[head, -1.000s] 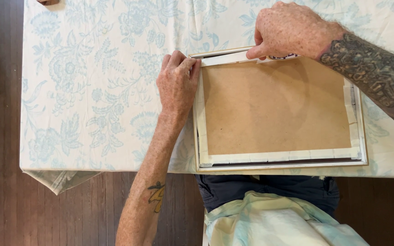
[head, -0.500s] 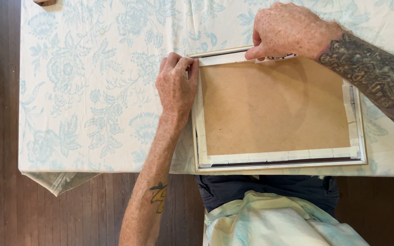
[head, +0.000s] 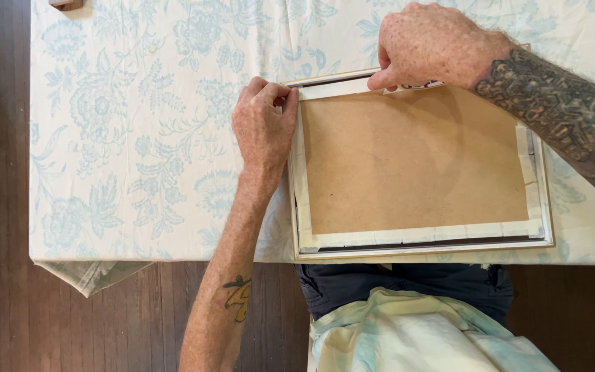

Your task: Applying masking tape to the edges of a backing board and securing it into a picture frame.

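Note:
A picture frame [head: 421,248] lies face down on the table, its brown backing board [head: 414,165] edged with white tape strips. My left hand [head: 263,127] rests against the frame's far left corner, fingers curled and thumb pressed on the taped edge. My right hand [head: 435,45] is at the frame's far edge, fingers closed and pinching or pressing the tape there; what the fingertips hold is hidden.
The table wears a white cloth with a pale blue flower print [head: 139,138], one corner hanging down at the near left. Dark wooden floor [head: 1,207] shows to the left and below. A small brown object [head: 65,4] sits at the far edge.
Both hands stay at the same spots on the frame. The view has shifted slightly; nothing else visibly moved.

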